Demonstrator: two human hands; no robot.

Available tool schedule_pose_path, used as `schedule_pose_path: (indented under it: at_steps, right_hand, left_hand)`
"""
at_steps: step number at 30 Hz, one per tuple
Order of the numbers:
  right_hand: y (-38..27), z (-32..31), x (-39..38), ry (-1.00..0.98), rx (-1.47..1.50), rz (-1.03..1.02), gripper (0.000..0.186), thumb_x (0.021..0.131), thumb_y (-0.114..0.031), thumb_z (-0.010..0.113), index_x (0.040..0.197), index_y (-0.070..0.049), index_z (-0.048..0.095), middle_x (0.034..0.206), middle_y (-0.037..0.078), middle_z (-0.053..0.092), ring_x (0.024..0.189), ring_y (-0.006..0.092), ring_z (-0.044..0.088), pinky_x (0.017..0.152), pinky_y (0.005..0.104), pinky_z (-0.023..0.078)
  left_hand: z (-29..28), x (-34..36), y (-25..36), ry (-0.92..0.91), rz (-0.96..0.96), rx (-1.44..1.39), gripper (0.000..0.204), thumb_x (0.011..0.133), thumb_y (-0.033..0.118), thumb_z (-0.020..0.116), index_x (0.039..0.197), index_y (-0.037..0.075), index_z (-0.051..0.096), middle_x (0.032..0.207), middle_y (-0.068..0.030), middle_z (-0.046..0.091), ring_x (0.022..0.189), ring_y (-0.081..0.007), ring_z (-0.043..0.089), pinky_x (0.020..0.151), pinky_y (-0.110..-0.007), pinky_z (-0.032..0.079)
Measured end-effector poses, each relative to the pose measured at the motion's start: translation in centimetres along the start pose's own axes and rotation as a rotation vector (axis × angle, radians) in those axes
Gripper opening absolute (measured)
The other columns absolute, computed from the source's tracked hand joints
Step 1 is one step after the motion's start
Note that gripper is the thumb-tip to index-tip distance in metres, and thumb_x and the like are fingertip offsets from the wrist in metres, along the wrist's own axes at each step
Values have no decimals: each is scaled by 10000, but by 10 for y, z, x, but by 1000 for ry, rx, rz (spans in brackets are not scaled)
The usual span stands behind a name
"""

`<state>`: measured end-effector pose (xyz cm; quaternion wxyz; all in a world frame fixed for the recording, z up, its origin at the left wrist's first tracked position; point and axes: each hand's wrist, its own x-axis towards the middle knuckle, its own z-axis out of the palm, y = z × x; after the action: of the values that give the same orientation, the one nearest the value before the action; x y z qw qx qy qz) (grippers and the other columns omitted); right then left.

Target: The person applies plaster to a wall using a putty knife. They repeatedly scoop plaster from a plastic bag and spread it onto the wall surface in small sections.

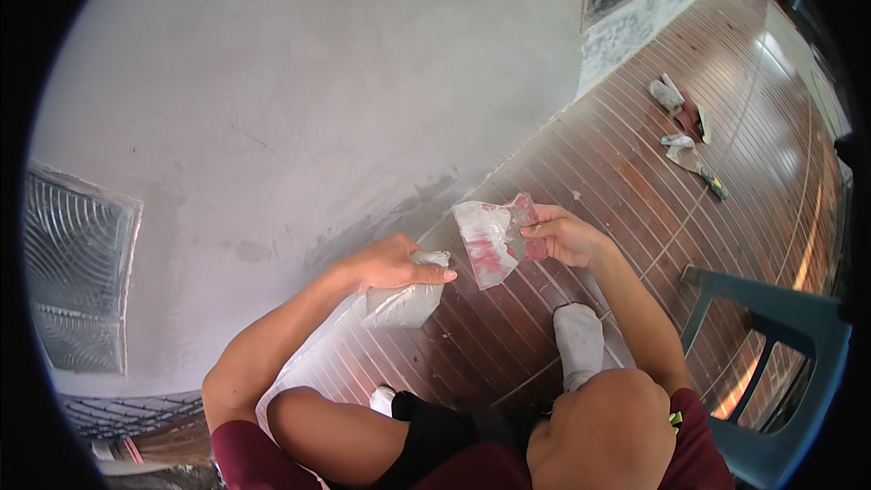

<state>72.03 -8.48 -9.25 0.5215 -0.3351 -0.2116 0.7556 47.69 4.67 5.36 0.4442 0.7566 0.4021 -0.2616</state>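
My left hand [399, 263] grips a pale, plaster-coated flat piece [401, 307], thumb over its top near the wall's foot; I cannot tell exactly what tool it is. Just right of it, my right hand [555, 234] holds a flat, roughly squarish pink and clear spreader [490, 240] smeared with white plaster, pinched at its right side. The two pieces are apart. Behind both hands rises a grey plastered wall [290, 82], with darker damp-looking marks low down near my left hand.
Scrapers and plaster-stained scraps [685, 159] lie on the brown striped tile floor [744, 82] at upper right. A teal plastic stool [803, 336] stands at my right. A patterned glass panel [73, 272] is set low in the wall at left. My bent legs are below my hands.
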Motion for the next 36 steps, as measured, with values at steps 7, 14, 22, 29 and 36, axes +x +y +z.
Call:
schedule_pose_path:
  at_steps: [7, 14, 22, 29, 36]
  right_hand:
    - [-26, 8, -24, -77, -148, -58, 304, 947, -25, 543, 1250, -15, 541, 1141, 34, 622, 1033, 104, 572, 885, 292, 487]
    - [-13, -5, -33, -81, -124, -131, 251, 936, -28, 557, 1186, -6, 569, 1071, 14, 616, 943, 75, 535, 837, 259, 438]
    - [1, -11, -30, -51, -146, -120, 212, 939, -27, 551, 1148, -2, 578, 1004, 15, 606, 868, 72, 524, 770, 251, 437]
    - [-3, -9, -33, -32, -203, -74, 220, 941, -1, 526, 1155, -8, 573, 996, 14, 609, 869, 72, 537, 786, 250, 463]
    - [12, -11, -29, 21, -102, -23, 261, 941, 12, 504, 1196, -3, 562, 1013, 24, 613, 903, 82, 549, 820, 261, 478]
  left_hand:
    - [2, 3, 48, 23, -115, 18, 568, 784, 581, 725, 742, 15, 691, 671, -87, 600, 691, -208, 573, 591, -368, 412]
    - [12, 22, 65, -32, -171, 78, 568, 794, 589, 712, 709, 29, 685, 653, -78, 598, 675, -187, 577, 598, -335, 411]
    - [20, 37, 63, -67, -253, -54, 540, 803, 545, 725, 855, 8, 719, 787, -115, 664, 736, -216, 623, 662, -341, 475]
    - [32, 57, 56, -145, -381, -2, 544, 822, 500, 717, 967, -25, 706, 898, -129, 679, 794, -215, 646, 688, -334, 504]
    - [37, 66, 64, -220, -369, -77, 567, 821, 536, 704, 964, -12, 711, 881, -119, 674, 798, -205, 630, 671, -349, 495]
